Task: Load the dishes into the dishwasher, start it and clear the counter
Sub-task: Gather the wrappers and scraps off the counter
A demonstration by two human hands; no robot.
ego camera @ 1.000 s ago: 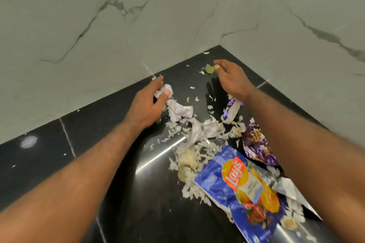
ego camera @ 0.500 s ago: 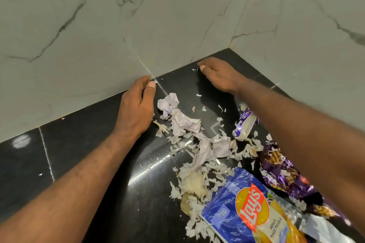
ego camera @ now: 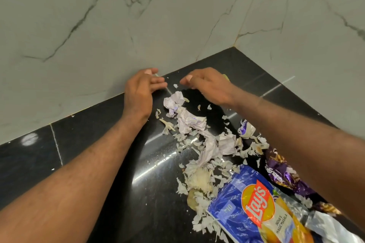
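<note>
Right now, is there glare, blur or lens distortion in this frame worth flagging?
Head view: white glare streaks cross the glossy black counter, with a round light spot at far left; wide-angle stretch swells both forearms near the bottom edge; the Lay's packet print reads sharp.

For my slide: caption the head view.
Left hand and right hand flank scattered peels and crumpled paper beside a Lay's bag.

Both hands sit at the back of the black bench (ego camera: 88,144), right by the marble wall (ego camera: 138,25). The left hand (ego camera: 141,92) has its fingers out straight. The right hand (ego camera: 207,85) curls under, and I can't tell if it's got anything. In front of them: crumpled paper (ego camera: 189,120), pale peel scraps (ego camera: 199,179), a blue Lay's bag (ego camera: 254,209) and a purple wrapper (ego camera: 282,171).
</note>
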